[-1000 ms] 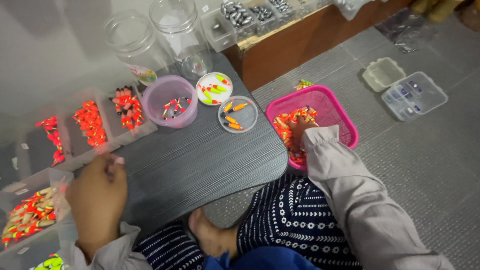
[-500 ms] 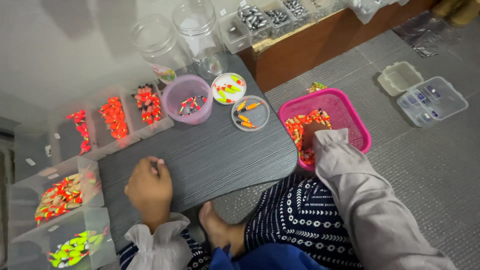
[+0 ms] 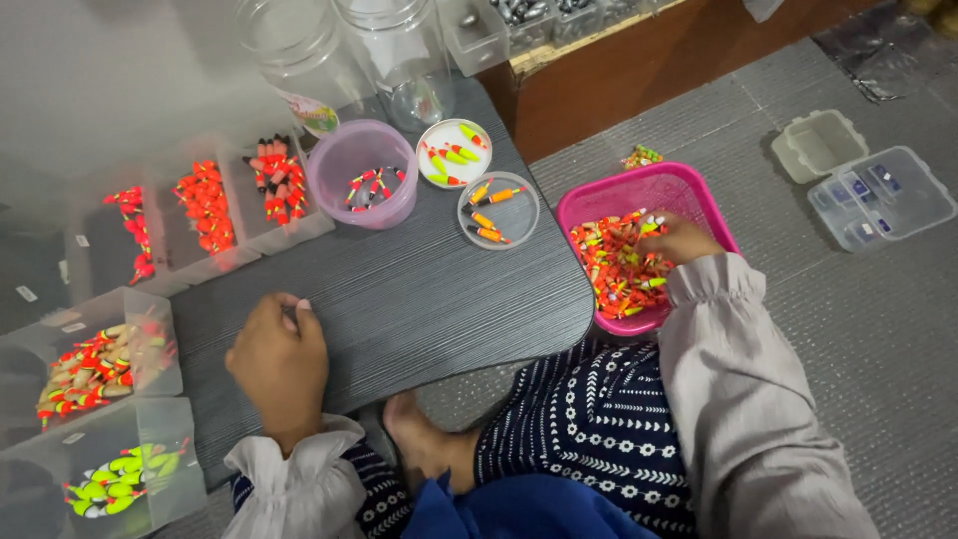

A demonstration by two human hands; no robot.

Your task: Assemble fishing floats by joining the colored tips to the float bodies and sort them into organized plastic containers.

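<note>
From the head view, the sorting looks partly done: the clear trays [image 3: 205,215] along the table's [image 3: 419,299] far-left edge hold sorted floats, while the pink basket [image 3: 689,190] on the floor off its right edge is full of mixed floats [image 3: 614,269]. The right hand [image 3: 679,240] reaches into that pile, fingers buried so I cannot tell their spread; the left hand [image 3: 279,364] rests loosely curled, holding nothing visible, near the table's front-left edge, with open tabletop between it and the small round dishes [image 3: 497,210].

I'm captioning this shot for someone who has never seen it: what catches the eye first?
The pink basket on the floor to the right of the table, heaped with neon orange and yellow floats, stands out, with the right hand reaching into it. The left hand rests on the dark grey table, ringed by clear boxes of sorted floats.
</note>
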